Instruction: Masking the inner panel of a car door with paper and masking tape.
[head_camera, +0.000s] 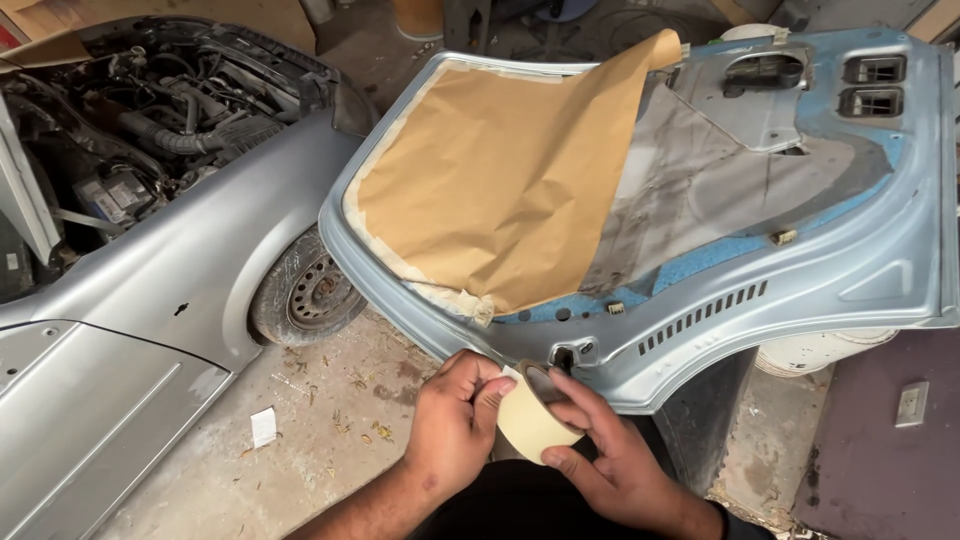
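Just below the near edge of the detached light-blue metal car door (880, 270), both hands meet on a cream-coloured roll of paper masking tape (527, 418). The right hand (610, 455) cups the roll from beneath, fingers curled around its outer face and thumb near the core. The left hand (455, 425) is closed at the roll's upper rim, thumb and fingertips pinched together there, seemingly on the loose end of the tape, though the end itself is too small to make out.

The roll looks light and fairly stiff as a ring, easy to carry by its core or outer band; the strip itself is likely thin, tearable and sticky on one side, so it is best held by its edges.

The door lies flat, inner side up, apparently propped on a white bucket (820, 350). A sheet of brown masking paper (500, 180) covers its window end, taped along the border, one corner folded back. To the left stands a silver car (170, 270) with its bonnet open and a bare steel wheel (310, 290). The dusty concrete floor (300, 430) holds scraps and litter.
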